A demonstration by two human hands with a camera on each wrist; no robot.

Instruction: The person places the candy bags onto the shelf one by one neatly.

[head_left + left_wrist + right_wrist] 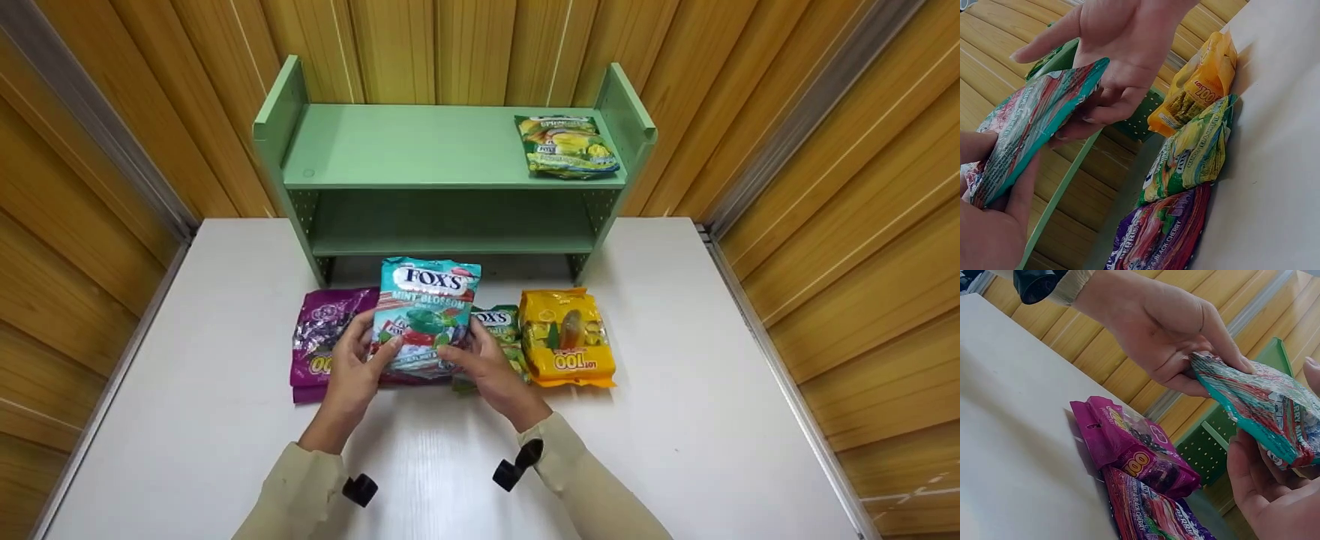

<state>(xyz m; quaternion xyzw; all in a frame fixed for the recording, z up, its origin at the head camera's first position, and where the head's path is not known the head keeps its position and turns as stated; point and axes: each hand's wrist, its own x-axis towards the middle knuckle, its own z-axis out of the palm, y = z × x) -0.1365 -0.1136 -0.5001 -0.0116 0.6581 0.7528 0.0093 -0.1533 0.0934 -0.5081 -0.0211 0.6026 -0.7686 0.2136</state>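
Mint Blossom bag (429, 300) sits between the left hand (354, 369) and right hand (493, 367), both clamped on its lower sides. Pinched so low, it might tip if either thumb slackens on the slick wrapper, dropping onto the purple bag (319, 345) beside the left hand or the green packet (504, 319) behind the right hand. Beyond both hands, the green shelf (405, 146) bears a green-yellow bag (568, 146) on top; its contents are hidden.

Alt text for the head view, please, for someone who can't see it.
A person's left hand and right hand grip a teal FOX'S bag above a white table. On the table lie a purple bag, a green bag and a yellow bag; behind stands a green shelf with another bag on top.
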